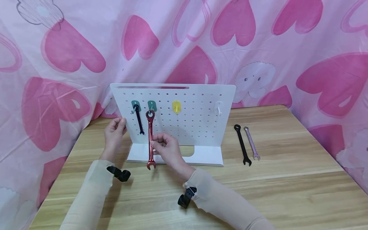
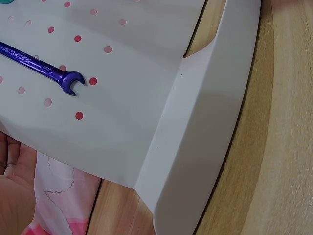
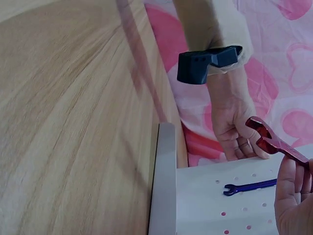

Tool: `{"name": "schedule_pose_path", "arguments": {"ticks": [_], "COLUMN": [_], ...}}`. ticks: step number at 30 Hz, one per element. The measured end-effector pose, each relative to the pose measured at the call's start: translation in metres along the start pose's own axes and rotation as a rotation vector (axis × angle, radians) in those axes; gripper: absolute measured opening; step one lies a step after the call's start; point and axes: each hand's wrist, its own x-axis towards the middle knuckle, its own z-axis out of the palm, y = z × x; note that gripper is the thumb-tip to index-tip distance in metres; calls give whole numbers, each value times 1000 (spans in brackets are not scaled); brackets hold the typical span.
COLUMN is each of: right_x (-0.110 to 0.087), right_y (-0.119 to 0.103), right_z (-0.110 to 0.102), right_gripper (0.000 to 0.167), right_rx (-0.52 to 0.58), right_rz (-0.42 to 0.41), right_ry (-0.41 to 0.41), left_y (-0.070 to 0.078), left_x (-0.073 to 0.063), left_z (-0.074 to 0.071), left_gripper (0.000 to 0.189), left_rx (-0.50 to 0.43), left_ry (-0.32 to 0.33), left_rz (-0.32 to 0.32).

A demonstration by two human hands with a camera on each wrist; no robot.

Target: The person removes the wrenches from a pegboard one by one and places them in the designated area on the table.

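Note:
A white pegboard (image 1: pixel 198 129) stands on the table. My left hand (image 1: pixel 113 137) holds its left edge, thumb in front; some of the fingers are hidden behind the board in the left wrist view. My right hand (image 1: pixel 169 151) pinches a red combination wrench (image 1: pixel 150 132) around its shaft, open end down. The wrench's ring end is at the second green hook (image 1: pixel 152 105); whether the hook passes through the ring, I cannot tell. From the first green hook (image 1: pixel 135 104) hangs a small dark blue wrench (image 2: pixel 39 63), also seen in the right wrist view.
A yellow hook (image 1: pixel 176 107) and a white hook (image 1: pixel 218 108) sit farther right on the board. On the wooden table (image 1: pixel 287 191), right of the board, lie a black wrench (image 1: pixel 242 145) and a small light purple wrench (image 1: pixel 251 142). A pink heart-patterned cloth (image 1: pixel 189 67) hangs behind.

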Motion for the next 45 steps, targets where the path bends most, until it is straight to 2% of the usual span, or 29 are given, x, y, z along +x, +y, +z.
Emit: {"name": "schedule_pose_path", "arguments": {"ticks": [8, 16, 31, 39, 45], "right_x": [-3, -5, -14, -24, -32], "right_y": [-8, -15, -27, -33, -36], "right_z": [3, 6, 0, -15, -32], "right_gripper": [18, 19, 19, 15, 15], "right_rx": [85, 158, 129, 33, -5], "right_rz": [59, 74, 50, 39, 3], "right_ry": [-15, -27, -53, -72, -67], "left_y": [1, 1, 1, 4, 3], "left_x": [0, 0, -1, -2, -1], "left_z": [-1, -1, -1, -1, 0], "left_gripper": [12, 12, 12, 16, 16], "left_rx": [2, 2, -17, -30, -31], "left_ry": [-4, -5, -7, -18, -10], "left_rz": [-22, -3, -4, -48, -44]}}
